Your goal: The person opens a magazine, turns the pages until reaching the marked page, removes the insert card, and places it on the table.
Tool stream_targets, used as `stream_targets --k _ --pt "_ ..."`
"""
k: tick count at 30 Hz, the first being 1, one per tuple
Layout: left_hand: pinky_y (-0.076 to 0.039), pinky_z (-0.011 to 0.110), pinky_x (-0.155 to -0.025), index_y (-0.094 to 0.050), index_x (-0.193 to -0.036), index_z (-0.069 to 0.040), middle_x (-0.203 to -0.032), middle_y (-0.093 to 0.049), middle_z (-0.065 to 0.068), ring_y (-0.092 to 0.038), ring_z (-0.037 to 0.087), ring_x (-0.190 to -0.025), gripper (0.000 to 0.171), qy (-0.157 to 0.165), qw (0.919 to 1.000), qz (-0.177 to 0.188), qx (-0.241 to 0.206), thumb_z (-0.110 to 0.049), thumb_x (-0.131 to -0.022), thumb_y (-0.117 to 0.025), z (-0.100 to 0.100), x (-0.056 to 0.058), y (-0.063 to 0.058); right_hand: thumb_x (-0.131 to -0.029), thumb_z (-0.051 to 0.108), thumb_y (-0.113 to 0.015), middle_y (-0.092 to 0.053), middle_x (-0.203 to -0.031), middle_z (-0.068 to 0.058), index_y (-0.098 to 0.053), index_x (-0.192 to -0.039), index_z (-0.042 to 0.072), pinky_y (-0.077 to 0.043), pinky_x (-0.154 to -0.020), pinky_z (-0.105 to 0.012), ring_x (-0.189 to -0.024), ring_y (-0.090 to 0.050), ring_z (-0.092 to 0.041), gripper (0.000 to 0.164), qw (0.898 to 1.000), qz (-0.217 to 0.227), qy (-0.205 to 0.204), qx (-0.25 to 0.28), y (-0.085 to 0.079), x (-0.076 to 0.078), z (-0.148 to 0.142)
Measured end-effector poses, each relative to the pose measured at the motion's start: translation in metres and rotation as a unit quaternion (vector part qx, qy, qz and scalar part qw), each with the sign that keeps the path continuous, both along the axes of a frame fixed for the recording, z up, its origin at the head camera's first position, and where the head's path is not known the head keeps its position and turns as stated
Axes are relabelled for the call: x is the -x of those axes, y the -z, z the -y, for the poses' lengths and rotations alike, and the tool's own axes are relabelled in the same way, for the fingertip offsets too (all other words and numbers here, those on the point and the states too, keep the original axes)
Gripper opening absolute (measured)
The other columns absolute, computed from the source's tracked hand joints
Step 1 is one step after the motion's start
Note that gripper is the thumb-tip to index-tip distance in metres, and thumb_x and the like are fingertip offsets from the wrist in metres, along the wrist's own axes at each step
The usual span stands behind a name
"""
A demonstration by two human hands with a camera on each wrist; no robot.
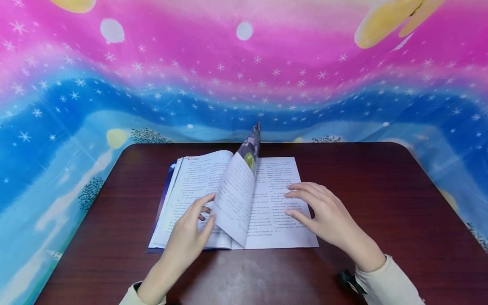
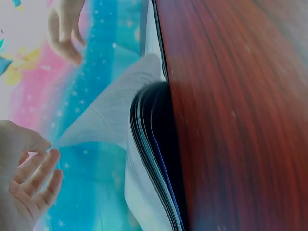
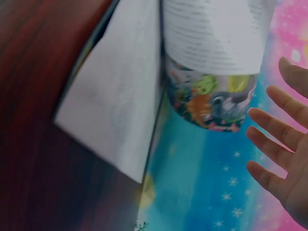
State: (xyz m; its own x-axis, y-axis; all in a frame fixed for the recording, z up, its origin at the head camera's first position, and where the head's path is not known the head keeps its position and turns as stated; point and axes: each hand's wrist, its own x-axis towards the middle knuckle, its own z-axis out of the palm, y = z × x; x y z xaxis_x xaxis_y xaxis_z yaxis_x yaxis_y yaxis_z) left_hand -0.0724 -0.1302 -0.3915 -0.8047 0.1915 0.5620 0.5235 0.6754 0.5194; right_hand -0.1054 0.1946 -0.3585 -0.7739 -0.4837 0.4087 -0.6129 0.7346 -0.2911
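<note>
An open book (image 1: 274, 203) with printed text lies on the table. One page (image 1: 234, 195) stands raised and curved near the spine, its far part showing a colourful picture. My left hand (image 1: 188, 226) is over the left half of the book and pinches the edge of that raised page. In the left wrist view, the page corner (image 2: 65, 141) meets the thumb and fingertip of the left hand (image 2: 29, 173). My right hand (image 1: 324, 207) hovers by the right edge of the book, fingers spread and holding nothing. In the right wrist view, the right hand (image 3: 284, 144) is apart from the page picture (image 3: 207, 101).
A dark reddish-brown wooden table (image 1: 381, 182) bears the book. Behind and around it hangs a pink and blue cloth (image 1: 213, 84) with snowflakes. A black strap (image 1: 350, 281) shows by the right sleeve (image 1: 385, 281).
</note>
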Motion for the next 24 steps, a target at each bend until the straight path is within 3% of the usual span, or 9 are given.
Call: stream_targets --k 15,24 --pt "-0.056 0.041 -0.065 -0.054 -0.136 -0.009 -0.111 -0.067 0.012 -0.067 0.018 -0.084 0.061 -0.082 0.9963 0.025 0.008 0.008 -0.081 -0.073 0.031 -0.007 0.001 -0.082 0.031 -0.081 -0.065 -0.122 -0.003 -0.071 -0.111 0.015 -0.044 -0.099 -0.050 -0.116 -0.058 -0.024 0.034 0.998 0.025 -0.014 -0.052 0.028 0.003 -0.025" --pt "-0.056 0.042 -0.066 -0.053 -0.137 -0.009 -0.122 -0.065 0.011 -0.068 0.019 -0.087 0.062 -0.110 0.9927 0.046 0.018 0.007 -0.081 -0.074 0.043 -0.013 0.004 -0.082 0.028 -0.082 -0.066 -0.121 -0.004 -0.072 -0.112 0.013 -0.046 -0.098 -0.049 -0.114 -0.060 -0.023 0.035 0.994 0.059 -0.035 -0.084 0.037 0.001 -0.038"
